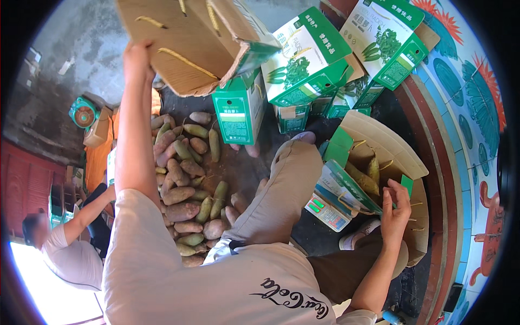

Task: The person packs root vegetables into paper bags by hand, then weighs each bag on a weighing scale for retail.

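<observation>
My left hand (138, 60) is raised at the upper left, closed on the edge of a tilted cardboard box (187, 51). Its brown inside faces me, and yellow carrying cords hang from it. At the right, an open green and white carton (349, 187) stands on a digital scale (326, 212) and holds several greenish radishes (363, 179). My right hand (395, 208) has its fingers bent over the near side of this carton, beside a small green flap (407, 185). Part of its grip is hidden.
A heap of green and reddish radishes (181, 195) lies on the floor left of my leg. Green and white cartons (306, 65) stand at the back. A co-worker (70, 244) reaches out at the far left, near a green fan (84, 112). A painted wall (460, 103) curves along the right.
</observation>
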The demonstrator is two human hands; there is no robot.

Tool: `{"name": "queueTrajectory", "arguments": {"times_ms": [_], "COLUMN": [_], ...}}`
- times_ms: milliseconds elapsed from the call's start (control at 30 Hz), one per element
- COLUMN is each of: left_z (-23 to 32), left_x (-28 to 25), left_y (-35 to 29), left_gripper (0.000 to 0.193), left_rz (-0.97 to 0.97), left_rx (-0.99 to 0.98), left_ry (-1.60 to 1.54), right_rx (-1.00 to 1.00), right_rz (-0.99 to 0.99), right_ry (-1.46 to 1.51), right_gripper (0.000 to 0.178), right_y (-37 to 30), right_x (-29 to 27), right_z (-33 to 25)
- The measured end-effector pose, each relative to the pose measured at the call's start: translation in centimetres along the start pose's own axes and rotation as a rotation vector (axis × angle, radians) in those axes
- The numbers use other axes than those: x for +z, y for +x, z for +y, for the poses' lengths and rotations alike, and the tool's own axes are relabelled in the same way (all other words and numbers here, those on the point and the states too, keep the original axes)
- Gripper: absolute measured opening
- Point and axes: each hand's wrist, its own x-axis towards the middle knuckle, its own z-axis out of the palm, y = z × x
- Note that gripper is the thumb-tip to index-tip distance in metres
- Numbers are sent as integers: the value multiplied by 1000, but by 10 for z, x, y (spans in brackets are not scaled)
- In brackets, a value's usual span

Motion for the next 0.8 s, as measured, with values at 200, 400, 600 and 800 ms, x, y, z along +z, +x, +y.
{"name": "queueTrajectory", "arguments": {"times_ms": [200,400,600,800], "left_z": [-21,-52,-110,-85], "left_x": [104,197,220,208], "left_y": [52,51,22,-46], "left_gripper": [26,32,53,68], "left_rz": [-306,-562,-493,-706], "left_rx": [33,56,-113,-161], "left_ry": [487,1031,430,381], "right_rx": [5,29,32,45], "right_rz": [6,10,34,30], "right_ry": [-44,-94,-123,-145], "right_gripper": [24,25,27,28], "right_y": [-5,-5,-7,-10], "right_x": [2,-2,-5,-13], "right_z": [-7,-11,-10,-5]}}
